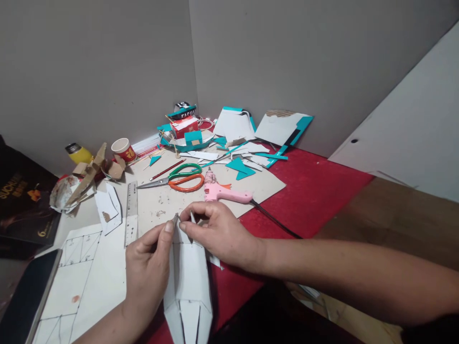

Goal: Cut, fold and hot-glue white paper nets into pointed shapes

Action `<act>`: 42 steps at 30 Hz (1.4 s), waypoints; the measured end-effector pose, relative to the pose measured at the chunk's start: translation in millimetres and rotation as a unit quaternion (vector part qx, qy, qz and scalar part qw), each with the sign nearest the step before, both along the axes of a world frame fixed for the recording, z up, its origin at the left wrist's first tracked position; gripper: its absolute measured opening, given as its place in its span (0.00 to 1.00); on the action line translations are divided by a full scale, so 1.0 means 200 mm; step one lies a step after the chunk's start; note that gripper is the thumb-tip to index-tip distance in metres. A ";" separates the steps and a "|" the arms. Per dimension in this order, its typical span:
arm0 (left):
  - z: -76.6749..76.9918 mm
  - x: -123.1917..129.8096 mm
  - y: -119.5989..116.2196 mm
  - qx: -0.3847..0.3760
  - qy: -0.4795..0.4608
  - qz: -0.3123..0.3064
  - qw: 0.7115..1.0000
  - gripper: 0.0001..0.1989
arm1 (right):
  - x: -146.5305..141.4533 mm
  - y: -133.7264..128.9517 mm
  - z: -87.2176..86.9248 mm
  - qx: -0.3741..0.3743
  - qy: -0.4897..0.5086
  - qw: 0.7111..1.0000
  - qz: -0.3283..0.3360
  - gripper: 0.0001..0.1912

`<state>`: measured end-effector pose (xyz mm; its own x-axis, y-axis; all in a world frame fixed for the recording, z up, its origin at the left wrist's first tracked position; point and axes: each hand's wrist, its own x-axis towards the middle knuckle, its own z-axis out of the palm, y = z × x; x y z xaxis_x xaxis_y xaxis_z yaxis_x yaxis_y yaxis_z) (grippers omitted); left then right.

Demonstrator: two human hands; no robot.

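A long folded white cardboard piece (190, 272), shaped like a small boat hull with slit, tapering ends, lies lengthwise between my hands. My left hand (152, 270) pinches its far end at the left edge, thumb and finger closed. On the same end, my right hand (215, 229) is closed too, thumb and forefinger pinching a flap. Just beyond the right hand lies a pink hot glue gun (225, 193). Scissors (179, 179) with green and orange handles rest behind it, and a clear ruler (131, 214) is left of my hands.
Teal and white cardboard scraps (240, 157) litter the back beside a small teal model boat (190, 138). A paper cup (124, 149), a yellow bottle (78, 154) and brown cardboard scraps (91, 177) stand back left. At left are a marked cardboard sheet (64, 291), a phone (28, 296) and a dark box (27, 200).
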<state>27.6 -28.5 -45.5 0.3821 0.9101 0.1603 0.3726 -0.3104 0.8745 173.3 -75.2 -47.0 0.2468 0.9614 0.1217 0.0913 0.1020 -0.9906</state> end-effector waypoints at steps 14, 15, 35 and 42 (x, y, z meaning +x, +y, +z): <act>-0.05 0.01 0.01 0.061 -0.006 -0.006 0.998 0.09 | 0.02 0.00 -0.02 0.033 -0.030 0.999 0.018 0.07; -0.05 0.01 0.02 0.056 -0.009 -0.010 0.998 0.08 | 0.02 0.00 -0.02 0.034 -0.033 0.999 0.018 0.07; -0.07 0.03 0.06 0.079 -0.073 -0.034 0.994 0.09 | 0.02 -0.05 -0.04 0.043 -0.144 0.988 0.025 0.07; -0.10 0.02 0.06 0.106 -0.076 -0.030 0.991 0.09 | 0.01 -0.03 -0.06 0.096 -0.256 0.961 0.046 0.15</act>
